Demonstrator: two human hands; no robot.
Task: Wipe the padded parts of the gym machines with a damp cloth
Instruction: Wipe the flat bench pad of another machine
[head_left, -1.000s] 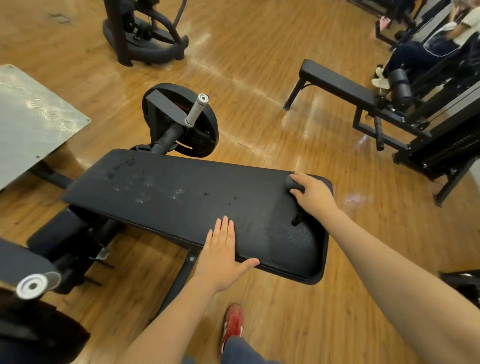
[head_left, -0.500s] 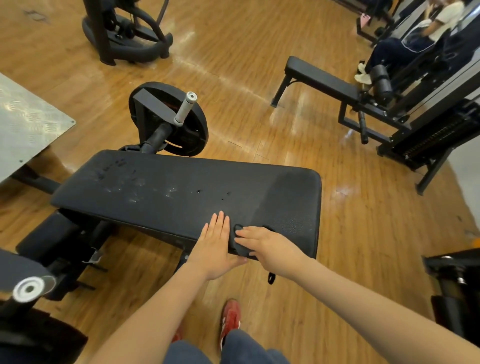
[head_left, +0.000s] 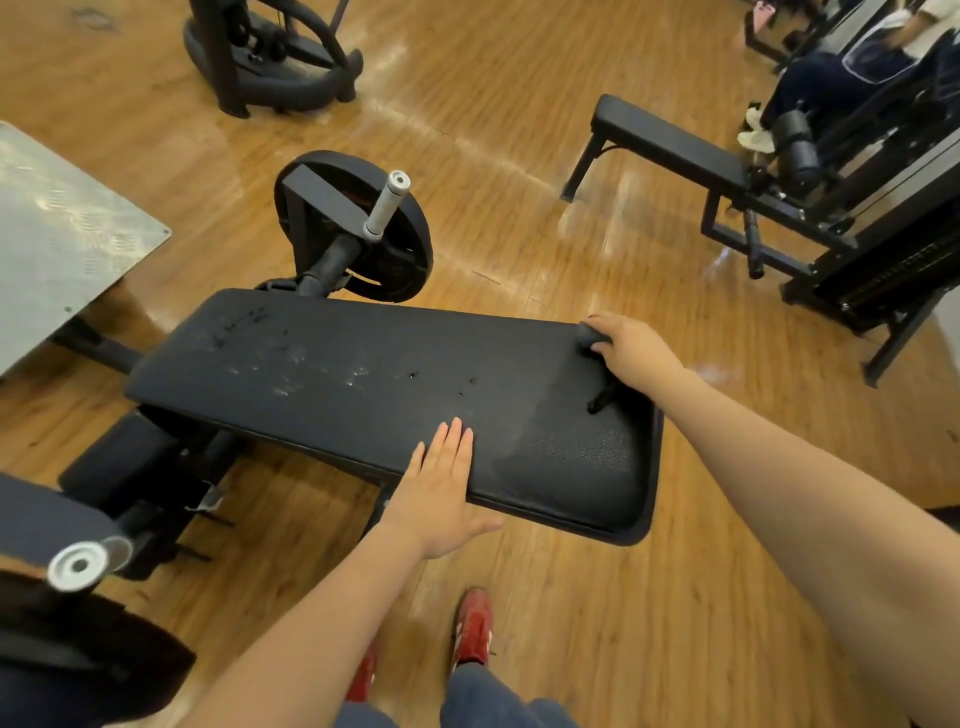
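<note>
Wooden gym floor (head_left: 597, 623), glossy, carrying several machines set well apart. Black machine (head_left: 841, 228) at right rear, with a flat bench section and a seated person (head_left: 852, 67) at its far end; not part of the present work. Second dark machine base (head_left: 270, 67) at top left. Ribbed metal footplate (head_left: 62, 234) at left edge, tilted.

Main item under treatment: long black padded bench (head_left: 363, 379), lying across the view, near edge toward the wearer. Weight plate (head_left: 363, 234) on a peg with a pale grip just behind it. Darker, wetter-looking sheen over the right end of the pad; dull scuffs and dried-looking marks across the left half, judged not yet wiped. Wiping therefore judged well short of complete on this pad, working right to left.

Left hand (head_left: 441, 488) laid flat on the near edge of the pad, fingers straight and together, thumb splayed below the edge, holding nothing. Likely placed as a brace to steady the body while leaning over.

Right hand (head_left: 631, 345) at the far right corner of the pad, fingers curled down over a dark cloth (head_left: 589, 335), pressing it to the surface. Cloth mostly hidden beneath the hand; only a bunched edge showing, plus a dark strand (head_left: 602, 400) trailing near the wrist, nature uncertain. Position at the far corner consistent with the top of a wiping stroke.
</note>
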